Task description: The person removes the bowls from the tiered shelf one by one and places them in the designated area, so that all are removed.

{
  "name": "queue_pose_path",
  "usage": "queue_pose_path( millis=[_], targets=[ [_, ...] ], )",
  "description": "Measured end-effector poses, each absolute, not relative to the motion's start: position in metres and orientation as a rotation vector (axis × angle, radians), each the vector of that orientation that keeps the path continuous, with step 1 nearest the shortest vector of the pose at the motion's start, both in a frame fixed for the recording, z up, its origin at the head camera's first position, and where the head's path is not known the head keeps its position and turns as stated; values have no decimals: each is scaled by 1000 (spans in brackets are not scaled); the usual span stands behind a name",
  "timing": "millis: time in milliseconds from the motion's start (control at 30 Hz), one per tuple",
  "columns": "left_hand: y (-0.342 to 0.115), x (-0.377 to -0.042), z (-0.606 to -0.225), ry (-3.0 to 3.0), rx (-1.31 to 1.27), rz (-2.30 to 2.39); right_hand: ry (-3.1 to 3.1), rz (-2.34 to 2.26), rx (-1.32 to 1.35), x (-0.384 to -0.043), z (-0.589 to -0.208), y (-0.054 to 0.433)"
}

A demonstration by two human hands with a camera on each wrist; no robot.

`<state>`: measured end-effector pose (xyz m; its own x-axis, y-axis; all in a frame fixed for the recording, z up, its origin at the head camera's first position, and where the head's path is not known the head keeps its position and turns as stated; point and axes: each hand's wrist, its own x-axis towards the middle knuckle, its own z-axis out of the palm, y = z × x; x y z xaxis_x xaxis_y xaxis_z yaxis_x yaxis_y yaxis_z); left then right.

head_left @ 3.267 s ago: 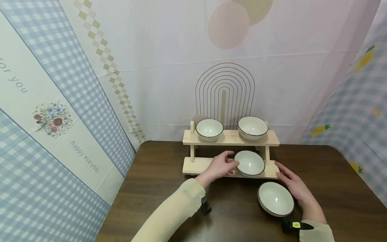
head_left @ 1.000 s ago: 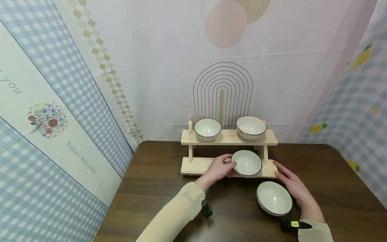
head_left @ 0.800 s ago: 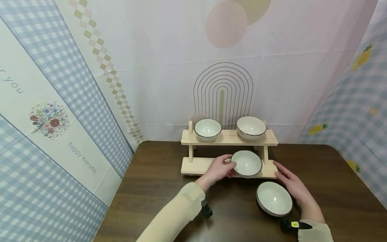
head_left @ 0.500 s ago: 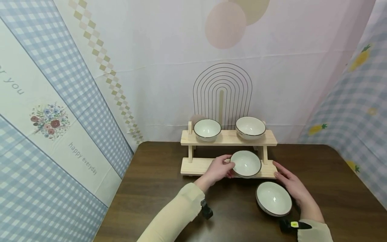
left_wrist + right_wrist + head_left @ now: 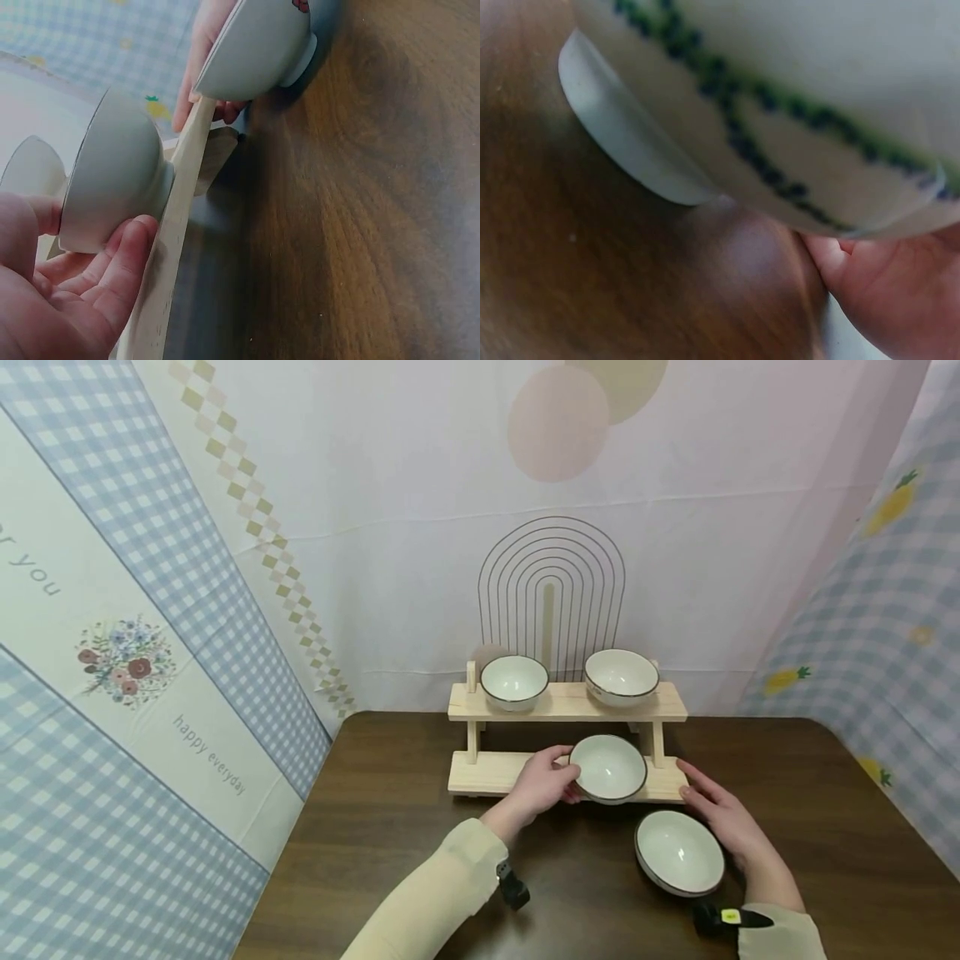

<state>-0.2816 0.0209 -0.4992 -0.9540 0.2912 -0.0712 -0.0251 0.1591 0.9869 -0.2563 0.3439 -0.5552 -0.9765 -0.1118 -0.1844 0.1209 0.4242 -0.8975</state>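
with our left hand (image 5: pixel 542 783) we pinch the left side of a white bowl (image 5: pixel 608 768), which sits on the lower tier of the wooden rack (image 5: pixel 483 772). our right hand (image 5: pixel 726 825) touches that tier's right end; whether it grips, we cannot tell. near it, a second bowl (image 5: pixel 679 853) rests on the brown table (image 5: pixel 375 860).

Soft, even light leaves small glints in the white bowls (image 5: pixel 608 768) and a dull sheen on the near tabletop (image 5: pixel 585 893), while the right wrist view softens a blue-green pattern (image 5: pixel 720 81) into blur.
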Motion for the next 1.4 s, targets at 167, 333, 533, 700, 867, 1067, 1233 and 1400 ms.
queue_pose_path(
  millis=[167, 333, 533, 700, 867, 1067, 1233, 1400],
  targets=[
    [14, -275, -500, 2179, 263, 1891, 2458, -1595, 32, -250, -557, 342],
    [7, -269, -500, 2168, 277, 1880, 2461, -1607, 39, -242, -558, 338],
    [2, -265, -500, 2146, 293, 1870, 2473, -1606, 39, -238, -557, 337],
    [-4, -259, -498, 2147, 296, 1868, 2483, -1606, 23, -237, -557, 336],
    [-10, -254, -498, 2161, 323, 1848, 2472, -1599, 22, -237, -555, 336],
    [-15, -252, -498, 2176, 345, 1828, 2462, -1582, 33, -245, -554, 339],
    [-19, -251, -501, 2180, 334, 1816, 2455, -1577, 21, -253, -554, 342],
    [-21, -249, -504, 2189, 331, 1808, 2450, -1585, 2, -260, -554, 344]
  ],
)
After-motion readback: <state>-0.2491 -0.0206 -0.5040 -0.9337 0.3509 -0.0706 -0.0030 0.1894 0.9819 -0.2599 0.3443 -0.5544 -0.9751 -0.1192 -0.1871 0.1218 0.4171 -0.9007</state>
